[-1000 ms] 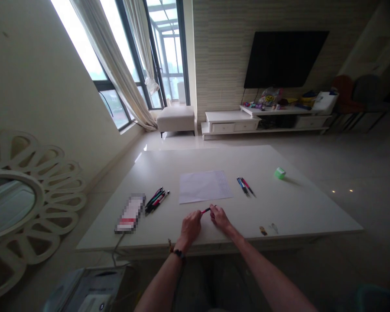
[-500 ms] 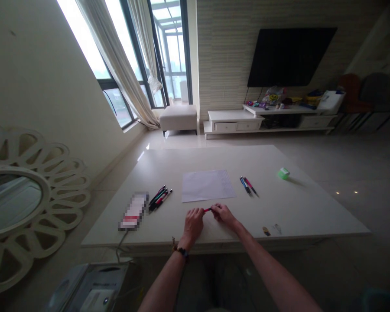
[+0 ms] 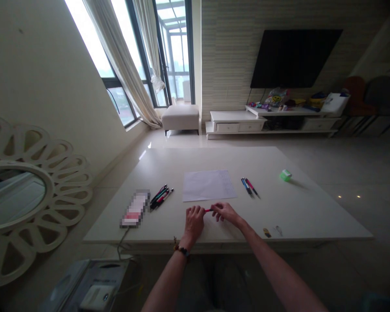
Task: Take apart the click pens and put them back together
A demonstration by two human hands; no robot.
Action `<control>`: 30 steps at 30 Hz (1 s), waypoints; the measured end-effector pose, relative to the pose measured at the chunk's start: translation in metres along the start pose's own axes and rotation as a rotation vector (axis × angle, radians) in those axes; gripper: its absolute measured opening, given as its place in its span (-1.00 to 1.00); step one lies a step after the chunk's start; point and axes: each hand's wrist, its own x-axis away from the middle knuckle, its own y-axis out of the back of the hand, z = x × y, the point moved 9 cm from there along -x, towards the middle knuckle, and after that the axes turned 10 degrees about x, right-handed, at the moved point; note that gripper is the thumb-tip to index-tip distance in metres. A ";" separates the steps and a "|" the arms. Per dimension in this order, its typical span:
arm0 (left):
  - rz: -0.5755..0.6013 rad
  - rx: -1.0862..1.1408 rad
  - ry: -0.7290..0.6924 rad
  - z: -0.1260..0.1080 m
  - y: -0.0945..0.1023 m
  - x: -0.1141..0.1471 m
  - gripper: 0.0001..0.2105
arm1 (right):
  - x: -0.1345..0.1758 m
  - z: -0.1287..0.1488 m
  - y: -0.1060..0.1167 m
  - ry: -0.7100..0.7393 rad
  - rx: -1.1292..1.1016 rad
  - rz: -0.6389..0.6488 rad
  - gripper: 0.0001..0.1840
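A short red and black stretch of a pen (image 3: 208, 210) shows between my two hands, just in front of the white paper (image 3: 208, 185). My left hand (image 3: 194, 220) is closed round its left end. At the right end, the thumb and fingertips of my right hand (image 3: 225, 212) pinch it. Both ends are hidden in my fingers. To the left of the paper lies a bunch of several pens (image 3: 161, 197). A smaller group of pens (image 3: 251, 187), blue and red among them, rests to the right of the paper.
A blurred-out phone (image 3: 134, 209) with a cable lies on the white table (image 3: 318, 212) at the left. A small green and white container (image 3: 285, 175) stands at the right. Near the front edge are a small yellow and dark piece (image 3: 267, 232) and a pale clear one (image 3: 278, 230).
The view has shifted slightly. Both hands still hold the pen in nearly the same place, and the fingers of my right hand have changed their pose a little.
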 end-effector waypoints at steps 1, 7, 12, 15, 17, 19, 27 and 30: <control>-0.002 0.001 -0.003 0.000 0.000 0.000 -0.86 | 0.000 -0.001 0.000 -0.004 0.001 -0.008 -0.54; 0.025 0.015 -0.003 0.000 -0.003 0.000 -0.83 | 0.000 0.000 -0.004 -0.009 -0.005 -0.002 -0.53; 0.027 0.016 -0.009 0.000 -0.003 0.001 -0.83 | 0.001 0.002 -0.003 -0.010 0.015 0.007 -0.54; 0.035 0.016 -0.009 0.000 -0.004 0.001 -0.83 | 0.001 0.005 -0.003 0.018 0.021 -0.003 -0.56; 0.035 0.019 -0.007 0.000 -0.004 0.001 -0.83 | 0.001 0.005 -0.001 0.028 0.017 -0.021 -0.57; 0.037 0.023 -0.007 0.000 -0.003 0.001 -0.83 | 0.001 0.001 -0.002 0.001 0.022 -0.015 -0.56; 0.025 0.019 -0.006 0.000 -0.003 0.001 -0.82 | 0.002 -0.004 0.002 -0.016 0.012 -0.051 -0.55; 0.028 0.026 0.003 0.002 -0.005 0.000 -0.83 | 0.001 -0.002 0.003 0.007 0.028 -0.070 -0.56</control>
